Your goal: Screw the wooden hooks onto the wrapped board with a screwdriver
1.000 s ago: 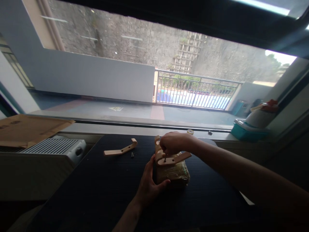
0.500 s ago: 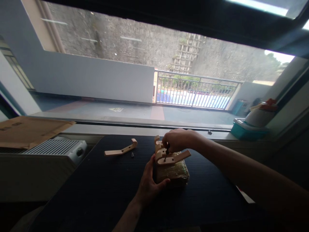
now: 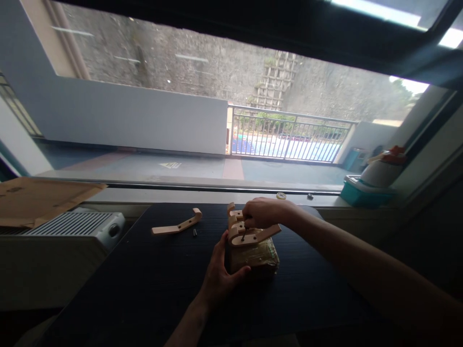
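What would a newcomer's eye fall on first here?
Probably the bright window across the upper half, with a railing outside. Next, low centre, the left hand steadies a wrapped block topped with wooden hooks, while the right hand holds a thin tool at the nearest one. A loose hook lies further left on the dark table, beside screws.

Daylight fills the walkway (image 3: 198, 168) beyond the windowsill (image 3: 173, 195); a dark tabletop (image 3: 137, 279) stands beside a white radiator (image 3: 77, 225).

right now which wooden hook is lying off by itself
The leftmost wooden hook, beside the small metal screws: it lies directly on the dark table, while the other hooks are grouped at the wrapped block.
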{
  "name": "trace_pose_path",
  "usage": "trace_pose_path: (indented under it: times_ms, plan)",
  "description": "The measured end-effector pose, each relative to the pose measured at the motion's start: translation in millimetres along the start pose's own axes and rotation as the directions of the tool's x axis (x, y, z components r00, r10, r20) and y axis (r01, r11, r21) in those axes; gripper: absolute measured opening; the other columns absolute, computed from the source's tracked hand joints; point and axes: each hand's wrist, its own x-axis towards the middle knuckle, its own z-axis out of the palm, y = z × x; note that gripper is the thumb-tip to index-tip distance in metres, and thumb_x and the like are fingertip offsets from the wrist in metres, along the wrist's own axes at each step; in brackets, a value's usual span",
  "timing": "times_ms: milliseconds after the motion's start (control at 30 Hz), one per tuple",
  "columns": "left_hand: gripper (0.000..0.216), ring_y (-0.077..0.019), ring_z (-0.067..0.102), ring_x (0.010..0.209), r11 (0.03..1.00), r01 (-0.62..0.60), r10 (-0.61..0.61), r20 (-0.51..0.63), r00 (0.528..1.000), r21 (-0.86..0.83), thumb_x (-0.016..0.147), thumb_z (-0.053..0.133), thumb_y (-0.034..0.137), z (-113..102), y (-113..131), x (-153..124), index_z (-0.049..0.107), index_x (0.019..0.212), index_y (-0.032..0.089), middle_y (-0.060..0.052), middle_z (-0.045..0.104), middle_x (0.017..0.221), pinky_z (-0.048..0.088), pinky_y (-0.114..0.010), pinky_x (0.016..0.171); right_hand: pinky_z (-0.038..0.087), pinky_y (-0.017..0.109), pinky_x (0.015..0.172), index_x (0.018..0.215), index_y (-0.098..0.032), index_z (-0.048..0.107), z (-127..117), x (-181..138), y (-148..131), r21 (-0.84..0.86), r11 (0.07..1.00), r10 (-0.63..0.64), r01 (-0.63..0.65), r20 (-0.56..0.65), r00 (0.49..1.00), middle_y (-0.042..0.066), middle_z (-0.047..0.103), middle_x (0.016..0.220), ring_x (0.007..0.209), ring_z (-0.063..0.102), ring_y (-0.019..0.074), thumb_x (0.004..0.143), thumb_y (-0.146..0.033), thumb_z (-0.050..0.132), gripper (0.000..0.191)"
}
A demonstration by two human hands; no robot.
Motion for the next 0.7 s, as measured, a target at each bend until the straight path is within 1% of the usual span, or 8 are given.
trace_pose_path:
  times_ms: [133,233,333,400,533,633,700]
  plan:
    - [0.095,-0.0314,0.03,0.134,1.0,0.002,-0.002,0.001,1.0,-0.001,0.07,0.071,0.038,-0.1,-0.6,-0.4,0.012,0.143,0.029,-0.011,0.03,0.145,0.03,-0.05,0.108,0.033,0.022,0.053,0.103,-0.016,0.065,-8.2,-2.1,-1.3,0.032,0.999,-0.033,0.033,-0.021,0.999,0.005,0.066,0.09,0.067,0.054,0.0122,0.08,-0.027,0.056,0.027]
    - [0.094,-0.0306,0.031,0.134,1.0,0.0,0.0,0.005,1.0,0.0,0.07,0.071,0.038,0.0,-1.6,-0.8,0.013,0.143,0.029,-0.011,0.03,0.145,0.03,-0.05,0.108,0.034,0.022,0.053,0.097,-0.016,0.066,-10.1,-2.7,-1.4,0.052,0.996,-0.078,0.079,-0.029,0.997,0.003,0.066,0.085,0.064,0.053,0.0105,0.081,-0.021,0.052,0.021]
    - [0.095,-0.0299,0.031,0.134,1.0,-0.002,0.002,0.003,1.0,-0.001,0.07,0.072,0.037,0.7,-2.6,-0.9,0.013,0.143,0.029,-0.01,0.03,0.146,0.029,-0.049,0.108,0.033,0.022,0.055,0.096,-0.016,0.066,-6.7,-0.3,-0.8,0.054,0.994,-0.093,0.097,-0.071,0.993,0.005,0.065,0.086,0.068,0.053,0.0118,0.082,-0.018,0.049,0.022]
    - [0.095,-0.0297,0.032,0.133,1.0,-0.001,0.001,0.001,1.0,-0.005,0.07,0.072,0.037,1.1,-2.8,-0.9,0.013,0.143,0.03,-0.009,0.03,0.146,0.03,-0.048,0.108,0.033,0.023,0.056,0.1,-0.016,0.065,-2.9,2.6,0.2,0.06,0.994,-0.081,0.087,-0.102,0.991,0.006,0.065,0.089,0.072,0.053,0.0133,0.083,-0.019,0.048,0.024]
    - [0.094,-0.0298,0.032,0.133,1.0,-0.001,0.001,-0.001,1.0,0.004,0.07,0.072,0.037,0.8,-2.0,-1.0,0.013,0.143,0.029,-0.01,0.031,0.145,0.029,-0.049,0.109,0.034,0.023,0.057,0.106,-0.016,0.063,3.4,7.1,2.1,0.077,0.995,-0.048,0.059,-0.134,0.99,0.009,0.065,0.09,0.074,0.055,0.0148,0.086,-0.027,0.046,0.028]
    - [0.095,-0.0305,0.03,0.134,1.0,0.006,-0.006,0.008,1.0,0.003,0.07,0.072,0.037,0.0,-0.7,-1.0,0.012,0.143,0.029,-0.01,0.03,0.145,0.029,-0.05,0.108,0.034,0.023,0.057,0.107,-0.014,0.063,3.7,6.4,2.1,0.081,0.995,-0.039,0.051,-0.146,0.988,0.01,0.065,0.091,0.074,0.055,0.015,0.089,-0.031,0.044,0.031]
    - [0.095,-0.0308,0.03,0.134,1.0,0.013,-0.013,0.008,1.0,-0.002,0.07,0.072,0.037,-0.4,0.2,-1.0,0.012,0.143,0.03,-0.011,0.029,0.146,0.029,-0.05,0.108,0.034,0.023,0.056,0.105,-0.014,0.064,1.4,3.8,2.3,0.085,0.994,-0.051,0.063,-0.14,0.989,0.009,0.066,0.089,0.071,0.055,0.0139,0.088,-0.031,0.046,0.03]
